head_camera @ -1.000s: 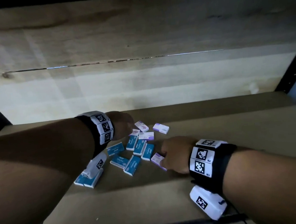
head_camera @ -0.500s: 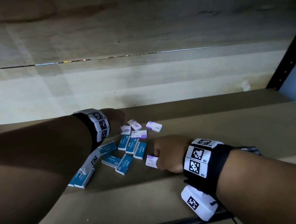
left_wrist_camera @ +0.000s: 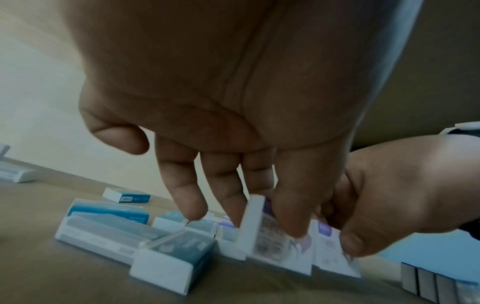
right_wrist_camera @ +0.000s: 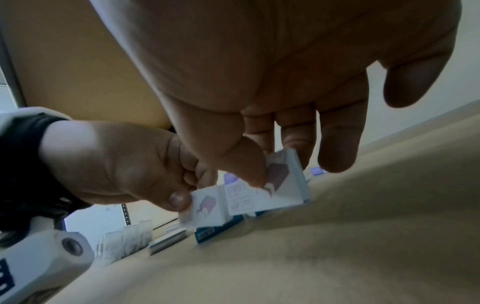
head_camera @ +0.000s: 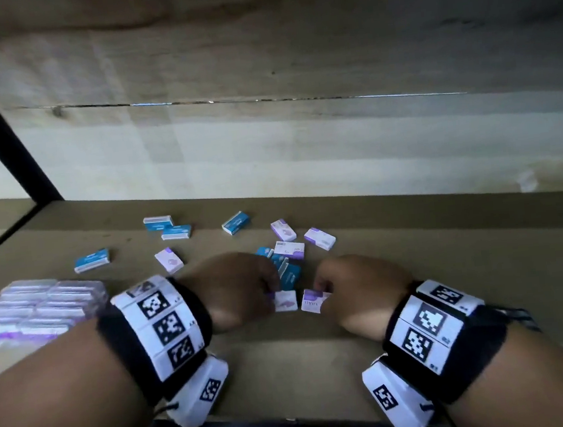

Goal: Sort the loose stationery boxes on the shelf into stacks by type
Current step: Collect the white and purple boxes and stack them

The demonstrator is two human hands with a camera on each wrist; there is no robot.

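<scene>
Small blue boxes and purple-and-white boxes lie scattered on the brown shelf (head_camera: pixel 450 266). My left hand (head_camera: pixel 274 291) pinches one purple box (head_camera: pixel 286 301) by thumb and fingers, standing it on edge (left_wrist_camera: pixel 275 244). My right hand (head_camera: pixel 322 290) pinches a second purple box (head_camera: pixel 312 300) right beside it; the two boxes nearly touch (right_wrist_camera: pixel 283 185). Just behind my hands sits a cluster of blue boxes (head_camera: pixel 290 275). More purple boxes (head_camera: pixel 319 239) and blue boxes (head_camera: pixel 236 223) lie farther back.
A clear-wrapped pack of purple boxes (head_camera: pixel 34 307) lies at the left. Loose blue boxes (head_camera: pixel 171 228) and one purple box (head_camera: pixel 168 260) lie at the back left. A pale back wall (head_camera: pixel 301 149) and black posts (head_camera: pixel 0 130) bound the shelf.
My left hand has come back from the far boxes holding a purple box. My right hand has carried its purple box leftward to meet it. The view has swung left.
</scene>
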